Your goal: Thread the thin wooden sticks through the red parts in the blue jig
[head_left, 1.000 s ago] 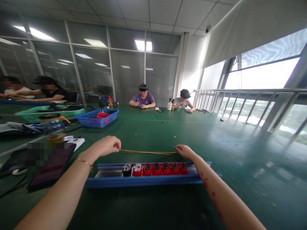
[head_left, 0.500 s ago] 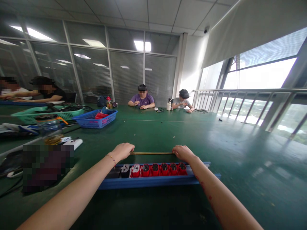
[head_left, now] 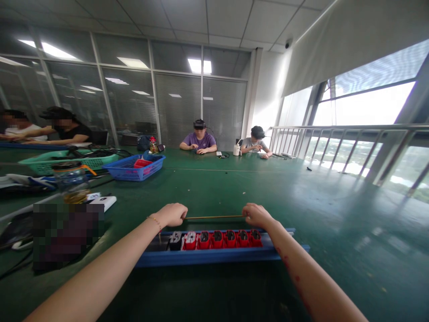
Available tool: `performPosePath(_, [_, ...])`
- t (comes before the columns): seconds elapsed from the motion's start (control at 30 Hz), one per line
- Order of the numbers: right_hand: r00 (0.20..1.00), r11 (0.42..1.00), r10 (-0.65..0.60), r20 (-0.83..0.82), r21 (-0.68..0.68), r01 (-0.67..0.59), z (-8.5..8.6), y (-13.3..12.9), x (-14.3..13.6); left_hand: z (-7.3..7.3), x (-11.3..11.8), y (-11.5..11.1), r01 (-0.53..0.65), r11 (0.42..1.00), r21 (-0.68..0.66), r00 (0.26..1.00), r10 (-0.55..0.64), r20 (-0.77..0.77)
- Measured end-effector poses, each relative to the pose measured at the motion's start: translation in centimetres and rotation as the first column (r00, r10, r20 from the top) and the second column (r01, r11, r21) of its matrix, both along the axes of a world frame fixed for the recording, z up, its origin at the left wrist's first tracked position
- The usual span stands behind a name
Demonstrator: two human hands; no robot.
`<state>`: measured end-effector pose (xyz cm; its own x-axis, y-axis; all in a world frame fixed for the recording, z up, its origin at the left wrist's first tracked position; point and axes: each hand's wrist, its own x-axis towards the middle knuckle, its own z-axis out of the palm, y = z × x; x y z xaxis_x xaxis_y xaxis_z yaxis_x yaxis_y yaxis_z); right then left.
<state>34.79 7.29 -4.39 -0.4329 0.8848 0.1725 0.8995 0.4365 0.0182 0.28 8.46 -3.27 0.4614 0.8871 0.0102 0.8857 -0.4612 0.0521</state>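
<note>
A thin tan band (head_left: 214,218), resembling a stretched rubber band, runs straight between my two hands. My left hand (head_left: 174,215) pinches its left end with fingers curled down. At its other end, my right hand (head_left: 257,215) is closed in the same way; the fingertips of both are partly hidden. Just below the band lies a long blue tray (head_left: 208,258). Inside it stands a row of several red blocks with dark tops (head_left: 217,240). Left of them are a red block with a pale top (head_left: 190,240) and a black block with a grey top (head_left: 175,241).
To the left are a blue basket (head_left: 134,174) holding a red item, a green basket (head_left: 36,166) with cables, a jar (head_left: 72,183) and a white device (head_left: 106,203). Co-workers sit across the green table (head_left: 214,188) and at far left. A railing (head_left: 348,143) lines the right.
The band showed as two close strands and now appears as a single line, slightly lower. My hands stay about the same distance apart, and the tray has not moved.
</note>
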Motion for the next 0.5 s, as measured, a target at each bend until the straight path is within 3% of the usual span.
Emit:
performPosePath(0.1, [0.977, 0.996, -0.018, -0.212, 0.084, 0.037, 0.5, 0.0, 0.6, 0.9, -0.9, -0.5, -0.011, 1.000, -0.023, 0.996, 0.013, 0.092])
performPosePath(0.2, [0.860, 0.992, 0.017, -0.510, 0.116, 0.049, 0.7, -0.2, 1.0, 1.9, -1.5, -1.5, -0.023, 0.999, -0.022, 0.982, 0.027, 0.185])
performPosePath(0.37, [0.741, 0.994, 0.011, -0.672, -0.074, -0.082, 1.4, -1.9, 1.7, 3.2, -1.3, -4.2, 0.005, 0.995, -0.098, 0.897, 0.039, 0.439])
performPosePath(0.5, [0.658, 0.945, 0.007, -0.753, -0.210, -0.250, 3.2, -4.0, 2.6, 4.3, -1.0, -6.4, 0.050, 0.974, -0.223, 0.857, 0.073, 0.510])
